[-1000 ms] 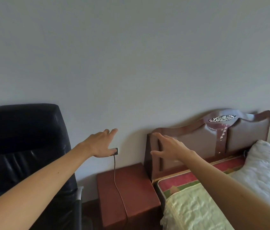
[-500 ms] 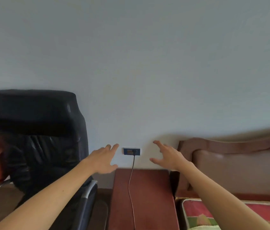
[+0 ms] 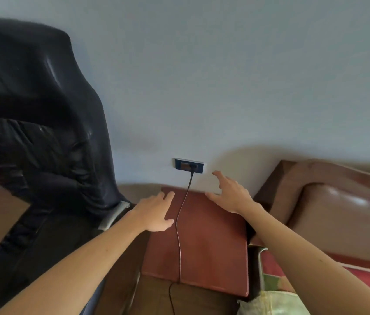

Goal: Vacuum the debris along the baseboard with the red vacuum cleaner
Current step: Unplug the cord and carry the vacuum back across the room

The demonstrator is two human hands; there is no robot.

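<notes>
A black plug sits in a blue wall socket (image 3: 189,165), and its thin black cord (image 3: 180,228) runs down across a reddish-brown bedside cabinet (image 3: 213,242) to the floor. My left hand (image 3: 154,212) hovers over the cabinet's left side, just left of the cord, fingers apart and holding nothing. My right hand (image 3: 229,193) is spread open to the right of the cord, below and right of the socket. The red vacuum cleaner, the debris and the baseboard are out of view.
A black leather office chair (image 3: 43,114) stands at the left against the pale wall. A brown padded headboard (image 3: 329,201) and a bed with a red and green cover (image 3: 277,289) fill the right. Brown floor (image 3: 156,296) shows below the cabinet.
The view has tilted down and moved closer to the cabinet. My left hand has dropped from beside the socket to over the cabinet top. Both hands stay open and empty.
</notes>
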